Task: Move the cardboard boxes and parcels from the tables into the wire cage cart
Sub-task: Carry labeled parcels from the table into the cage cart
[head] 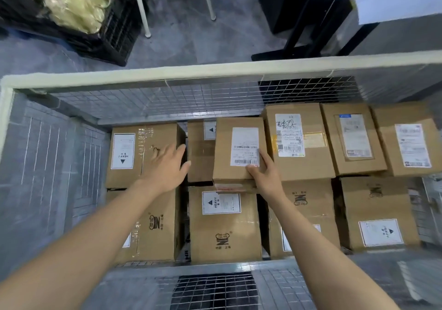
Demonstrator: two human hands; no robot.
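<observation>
Cardboard box (239, 151) with a white shipping label on its top sits inside the wire cage cart (215, 70), lying over the gap between the cartons below and next to a taller labelled carton (299, 142) on its right. The right hand (264, 173) grips its near right corner, thumb pressed on the top by the label's edge and fingers wrapped down the side, with the forearm reaching in from the lower right. The left hand (167, 166) is spread flat, fingers straight and slightly apart, palm down over the right edge of a carton with a HEAVY sticker (134, 154); whether it touches the cardboard cannot be told. Its forearm stretches in from the lower left. More brown cartons (224, 226) fill the cart's bottom in two rows, packed side by side against the mesh walls. Beyond the cart's pale top rail lies a grey concrete floor (186, 34), with a black plastic crate (114, 37) of crumpled yellowish material at upper left, white metal legs (143, 10) beside it, and a black stand (299, 34) at upper right.
</observation>
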